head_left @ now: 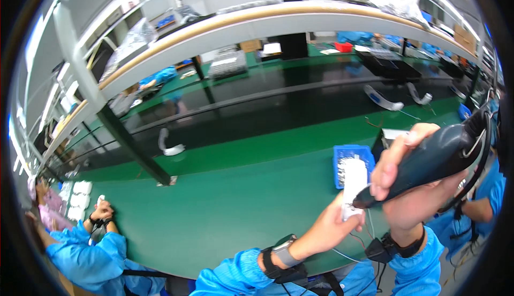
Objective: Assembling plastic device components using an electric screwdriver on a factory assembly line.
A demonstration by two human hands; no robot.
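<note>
My left hand (pixel 330 225) is closed on the lower end of a white elongated plastic part (pixel 355 178), held up over the green table (pixel 230 210). An electric screwdriver (pixel 428 162), dark and thick-bodied, is gripped by my right hand (pixel 415 207), with fingers wrapped around its body. The driver's narrow tip points left and meets the lower end of the white part; whether a screw is there is too small to tell. Thin wires (pixel 370 223) hang below the part. Just behind it stands a blue bin (pixel 353 148) of small metallic pieces.
Beyond the table runs a black conveyor belt (pixel 300 76) with curved white parts (pixel 383 99) at its near side. A metal post (pixel 131 143) carries a shelf (pixel 267 20) overhead. At left, a co-worker's hands (pixel 101 210) are near white pieces (pixel 80 195). Another person sits at right.
</note>
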